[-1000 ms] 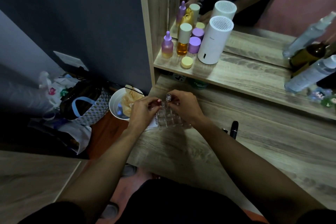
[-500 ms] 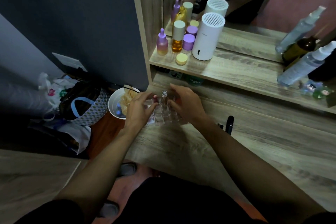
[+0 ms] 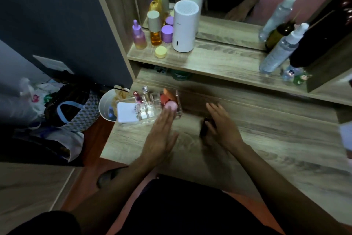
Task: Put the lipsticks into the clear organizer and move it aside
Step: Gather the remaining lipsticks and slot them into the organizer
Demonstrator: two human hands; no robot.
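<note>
The clear organizer point(image 3: 150, 107) is seen at the left rear corner of the wooden worktop point(image 3: 266, 149), with two lipsticks point(image 3: 142, 95) standing upright in its compartments and a white compact point(image 3: 126, 111) at its left end. The left hand point(image 3: 162, 133) is held flat and open, its fingertips at the organizer's right front edge. The right hand point(image 3: 222, 126) is spread over a black lipstick point(image 3: 204, 127) lying on the worktop; whether it is gripped cannot be told.
</note>
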